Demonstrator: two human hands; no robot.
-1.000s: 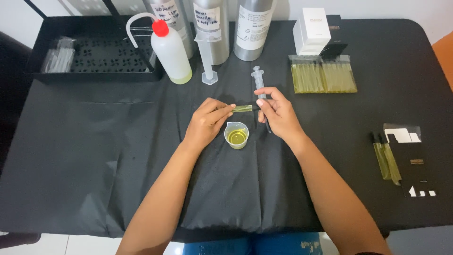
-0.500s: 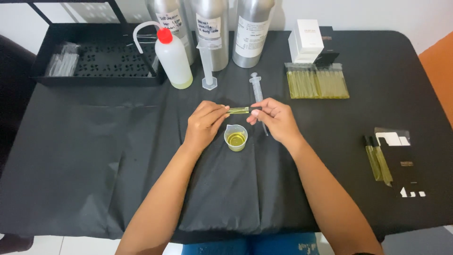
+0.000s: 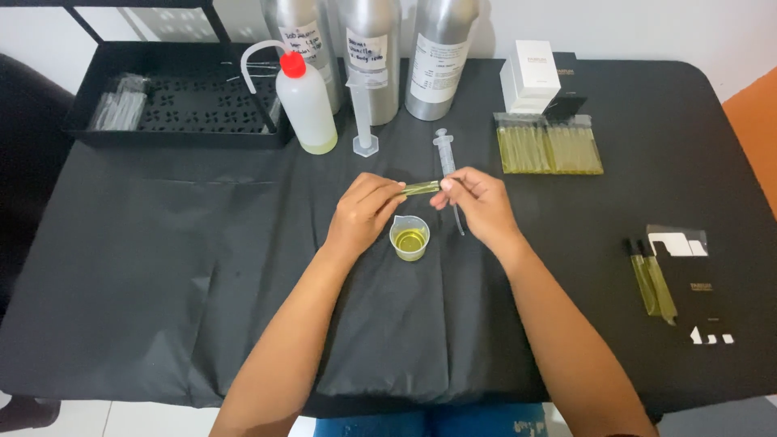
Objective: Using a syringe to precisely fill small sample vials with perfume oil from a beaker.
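My left hand (image 3: 362,212) holds a small glass vial of yellow liquid (image 3: 419,188) lying sideways above a small clear cup (image 3: 409,237) with yellow liquid in it. My right hand (image 3: 477,202) pinches the vial's right end with its fingertips; whatever it holds there is too small to make out. A clear plastic syringe (image 3: 446,162) lies on the black tablecloth (image 3: 243,267) just behind and under my right hand.
Three metal bottles (image 3: 441,57) stand at the back with a wash bottle (image 3: 305,103) and a thin measuring cylinder (image 3: 362,113). A black tray (image 3: 178,97) sits back left. A row of filled vials (image 3: 549,149), white boxes (image 3: 532,74) and two more vials (image 3: 652,279) lie to the right.
Both hands have stayed together over the cup with the vial between them; only the camera view has shifted slightly.
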